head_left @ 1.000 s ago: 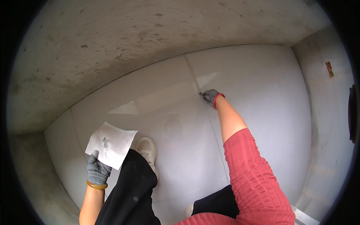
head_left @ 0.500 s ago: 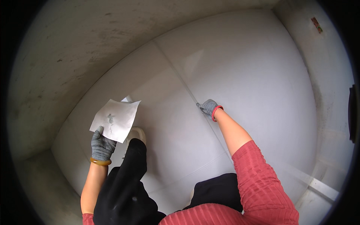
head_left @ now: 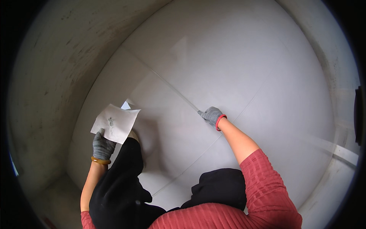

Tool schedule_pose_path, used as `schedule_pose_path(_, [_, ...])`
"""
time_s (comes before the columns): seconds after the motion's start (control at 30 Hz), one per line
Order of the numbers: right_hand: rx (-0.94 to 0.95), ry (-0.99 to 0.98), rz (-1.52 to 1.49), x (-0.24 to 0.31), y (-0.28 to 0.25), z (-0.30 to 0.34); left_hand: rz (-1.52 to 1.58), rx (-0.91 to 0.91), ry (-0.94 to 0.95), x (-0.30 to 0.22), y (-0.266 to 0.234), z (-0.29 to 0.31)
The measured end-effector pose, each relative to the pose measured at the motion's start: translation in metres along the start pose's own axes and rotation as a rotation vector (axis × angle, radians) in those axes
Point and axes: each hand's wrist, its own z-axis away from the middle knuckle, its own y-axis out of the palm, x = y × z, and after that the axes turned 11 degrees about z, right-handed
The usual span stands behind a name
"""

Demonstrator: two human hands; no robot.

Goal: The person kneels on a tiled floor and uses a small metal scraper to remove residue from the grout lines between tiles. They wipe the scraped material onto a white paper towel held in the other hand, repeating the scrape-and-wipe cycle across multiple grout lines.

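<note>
One paper (head_left: pixel 122 121), edge pinched by left fingers (head_left: pixel 101 132); right fingers (head_left: pixel 206 113) bunched at seam (head_left: pixel 171 87), floor (head_left: pixel 244 72) wide around.

Gloved L hand (head_left: pixel 103 145) w/ smudged paper (head_left: pixel 121 124), R hand (head_left: pixel 212 116) at flr seam (head_left: pixel 173 89)

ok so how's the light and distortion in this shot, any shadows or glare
Head view: the rim is black and the edges of the floor bow; head view: a soft shadow lies on the floor right of the paper; head view: a faint pale patch, probably a reflection, shows farther out than the right hand, no harsh glare.
</note>
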Motion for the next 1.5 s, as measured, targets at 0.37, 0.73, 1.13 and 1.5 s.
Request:
schedule_pose_path(0.37, [0.109,-0.133,0.032,0.027,0.030,-0.010,-0.036,-0.181,0.113,-0.031,-0.025,0.028])
schedule_pose_path(0.73, [0.007,-0.122,0.229,-0.064,-0.007,-0.074,0.004,-0.117,0.146,0.022,0.007,-0.028])
schedule_pose_path(1.13, [0.071,0.106,0.295,-0.213,0.102,0.005,-0.282,0.192,0.041,0.003,0.005,-0.039])
schedule_pose_path(1.5, [-0.238,-0.190,-0.298,-0.092,0.076,0.087,-0.477,0.183,-0.205,-0.040,0.000,-0.023])
